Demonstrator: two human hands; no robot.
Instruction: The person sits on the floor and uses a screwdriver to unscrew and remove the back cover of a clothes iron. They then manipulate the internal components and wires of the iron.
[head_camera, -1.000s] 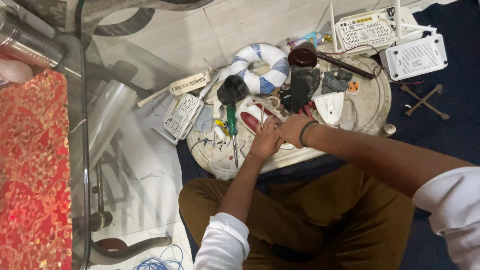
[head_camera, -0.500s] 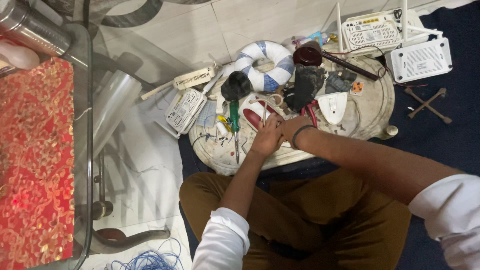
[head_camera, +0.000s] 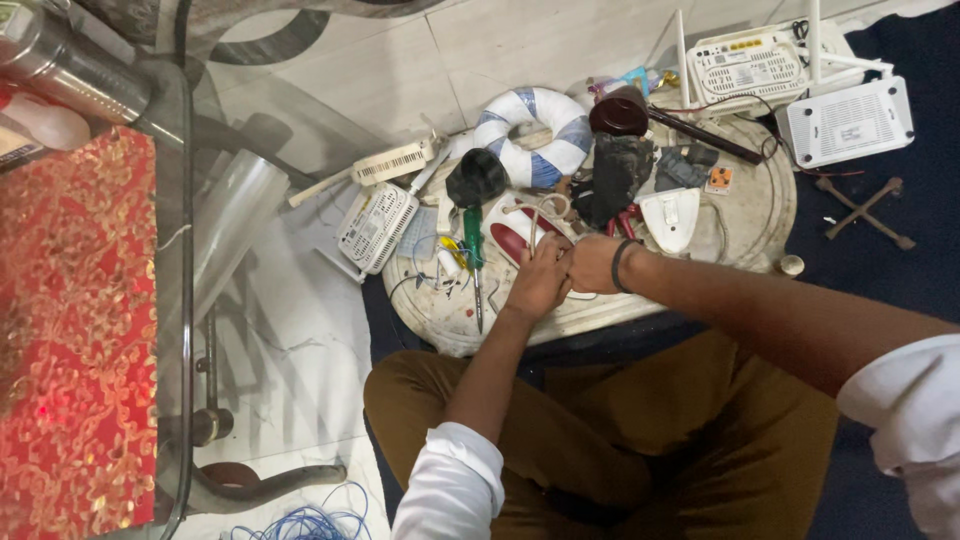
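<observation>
Hands meet at the near middle of my round tray (head_camera: 745, 215), which lies on the floor just beyond my crossed legs. My left hand (head_camera: 540, 283) and right hand (head_camera: 592, 265) are pressed together, fingers curled round something small; it is hidden between them, so I cannot tell what it is, nor whether either hand truly grips it. A thin wire (head_camera: 536, 222) seems to rise from between my fingers toward the far side, its long axis running near to far, its far end pointing at the red and white casing (head_camera: 510, 235) just beyond my knuckles. Left of my hands lies the green-handled screwdriver (head_camera: 474, 250), its long axis also near to far, with the handle far and the bare tip pointing back toward me. Farther off are the blue and white ring (head_camera: 535, 125), a dark clump of parts (head_camera: 615, 175) and a white cover (head_camera: 668, 215); white routers (head_camera: 845, 120) sit at the far right, and another (head_camera: 375, 228) hangs off the tray's left edge. In my judgement the risks are these: a small part could slip from my fingers and vanish into the clutter, since the tray is crowded; and my left wrist could nudge the screwdriver, whose tip faces my lap.
</observation>
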